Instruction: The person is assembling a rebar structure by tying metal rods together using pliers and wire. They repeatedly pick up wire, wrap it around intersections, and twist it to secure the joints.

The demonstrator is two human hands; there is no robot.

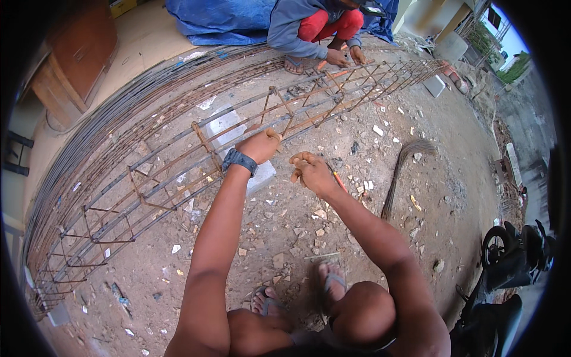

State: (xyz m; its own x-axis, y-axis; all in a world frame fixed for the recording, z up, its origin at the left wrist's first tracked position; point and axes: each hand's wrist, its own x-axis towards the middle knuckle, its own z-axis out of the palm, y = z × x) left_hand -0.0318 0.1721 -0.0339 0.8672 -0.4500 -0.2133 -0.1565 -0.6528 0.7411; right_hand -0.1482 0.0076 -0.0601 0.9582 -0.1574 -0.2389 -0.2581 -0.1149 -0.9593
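Ground (452, 160): brown, dusty earth, gritty, strewn with rubble. Long steel rods (128, 113), grey and rust-brown, lie in a thick bundle along the left and far side. Reinforcement cage (172, 193) in front of them, running near left to far right: straight lengthwise bars, squarish bent stirrups, rusty surface.

Blue tarp (220, 21) at the far side, creased and bunched. Dark motorbike (514, 262) at the near right. Another person (288, 38), grey-blue top, red legwear, crouches at the far side of the cage, both hands at its bars. Pale block (225, 124), flat-faced, beneath the middle of the cage. Bundle of thin dark wire (395, 172) on the ground to the right, its far end bent over.

Left hand (259, 147) at the middle of the cage, overlapping the bars beside a stirrup. Grip curled, fingers drawn in; cannot tell whether it is clamped on steel. Right hand (315, 174) just nearer and to the right, clear of the bars. Grip half-curled; contents, if any, hidden. Dark wristwatch (239, 162) on the left wrist. Orange-red handle (338, 180) shows beside the right wrist; cannot tell whether held or lying. Smallest: pale, angular shards (377, 130), scattered.
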